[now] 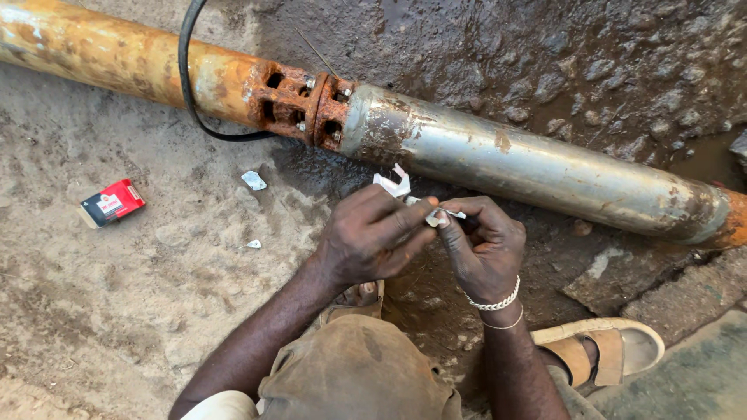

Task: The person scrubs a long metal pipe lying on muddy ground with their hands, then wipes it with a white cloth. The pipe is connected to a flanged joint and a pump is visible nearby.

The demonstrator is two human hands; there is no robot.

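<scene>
My left hand (372, 236) and my right hand (484, 247) meet in front of a long metal cylinder (529, 167) lying on the ground. Both pinch a small white strip of tape or paper (432, 216) between the fingertips. A crumpled white end of it (393, 185) sticks up above my left hand. The right wrist wears a beaded bracelet (498, 302). The cylinder joins a rusty orange pipe (117, 54) at a bolted flange (303, 101).
A black cable (187, 85) loops over the rusty pipe. A small red box (111, 203) lies on the dirt at left, with white scraps (254, 180) nearby. My sandalled feet (599, 350) rest below. Wet mud lies behind the cylinder.
</scene>
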